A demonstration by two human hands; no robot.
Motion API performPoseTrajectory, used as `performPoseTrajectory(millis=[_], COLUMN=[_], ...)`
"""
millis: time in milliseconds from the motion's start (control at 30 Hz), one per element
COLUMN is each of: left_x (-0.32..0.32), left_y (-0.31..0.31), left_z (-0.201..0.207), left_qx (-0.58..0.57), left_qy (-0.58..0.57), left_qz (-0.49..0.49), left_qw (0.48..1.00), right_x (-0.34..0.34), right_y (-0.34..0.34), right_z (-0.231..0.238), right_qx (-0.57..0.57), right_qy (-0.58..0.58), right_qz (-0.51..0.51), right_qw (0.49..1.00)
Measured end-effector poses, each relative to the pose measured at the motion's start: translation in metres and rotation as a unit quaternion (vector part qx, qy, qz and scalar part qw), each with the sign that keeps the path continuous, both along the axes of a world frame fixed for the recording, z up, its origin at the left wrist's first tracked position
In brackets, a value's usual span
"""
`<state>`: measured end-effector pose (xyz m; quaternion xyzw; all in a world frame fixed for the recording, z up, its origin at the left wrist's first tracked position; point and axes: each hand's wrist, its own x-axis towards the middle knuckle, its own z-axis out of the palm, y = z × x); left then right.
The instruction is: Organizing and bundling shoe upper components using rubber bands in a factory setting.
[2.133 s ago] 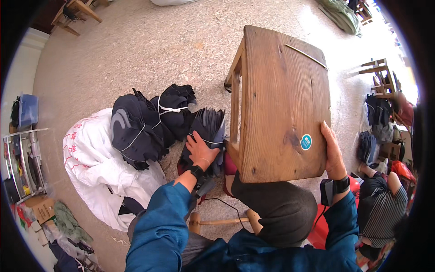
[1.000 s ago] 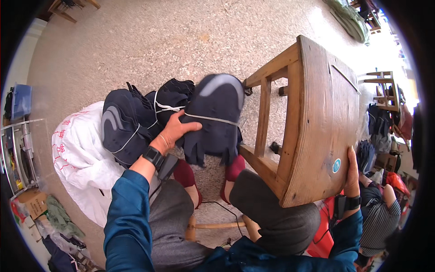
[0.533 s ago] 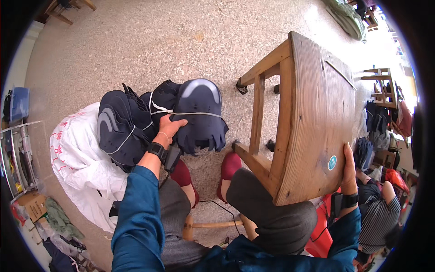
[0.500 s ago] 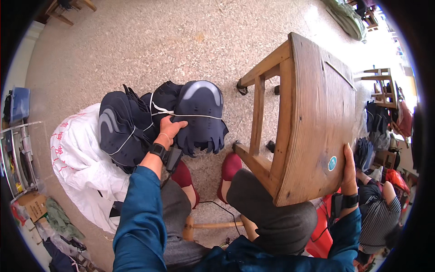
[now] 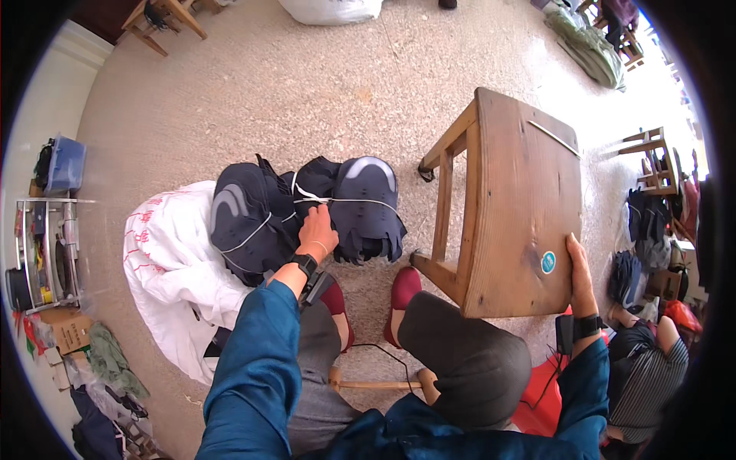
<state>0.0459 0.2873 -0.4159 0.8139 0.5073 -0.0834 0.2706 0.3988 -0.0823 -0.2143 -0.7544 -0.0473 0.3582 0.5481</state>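
Observation:
On the floor in front of my feet lie bundles of dark navy cut fabric pieces, each tied with white string. The right bundle (image 5: pixel 366 207) has a pale grey curved band on its top piece, as does the left bundle (image 5: pixel 239 218). My left hand (image 5: pixel 316 230) is closed, fingertips pinching the white string (image 5: pixel 310 198) near its knot. My right hand (image 5: pixel 580 270) grips the near right edge of a wooden stool (image 5: pixel 521 207), its fingers partly hidden behind the seat. The stool has a worn plank top with a round teal sticker.
A white sack (image 5: pixel 172 253) lies under and beside the left bundle. A metal rack (image 5: pixel 46 257) and a blue bin (image 5: pixel 66 163) stand at the far left. A red item (image 5: pixel 540 399) is beside my right leg. At the right sits another person in striped clothing (image 5: pixel 652 383).
My left hand has shifted from resting spread on the bundle to pinching the string. The view has shifted, and the stool looks smaller, with my right hand still on its edge.

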Motion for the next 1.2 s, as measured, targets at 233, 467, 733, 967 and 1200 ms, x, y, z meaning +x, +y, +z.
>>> performPoseTrajectory(millis=[233, 467, 733, 967, 1200], left_x=[-0.093, -0.299, -0.471, -0.482, -0.500], left_y=[0.015, -0.055, -0.227, -0.190, -0.139], left_z=[0.092, 0.133, 0.017, -0.037, -0.070], left_qx=[-0.243, -0.052, -0.112, 0.018, 0.005], left_qy=[-0.124, -0.222, -0.098, -0.122, -0.050], left_qz=[-0.080, 0.139, 0.255, 0.400, 0.508], left_qw=[0.959, 0.964, 0.955, 0.908, 0.860], right_x=[0.006, -0.081, -0.245, -0.259, -0.258], right_y=[-0.001, -0.012, 0.016, 0.039, 0.056], right_z=[-0.002, 0.067, 0.077, 0.076, 0.073], right_qx=[-0.059, -0.013, -0.085, -0.090, -0.133], right_qy=[-0.048, -0.526, -0.440, -0.456, -0.427], right_qz=[0.082, 0.087, 0.451, 0.446, 0.456], right_qw=[0.994, 0.846, 0.772, 0.765, 0.769])
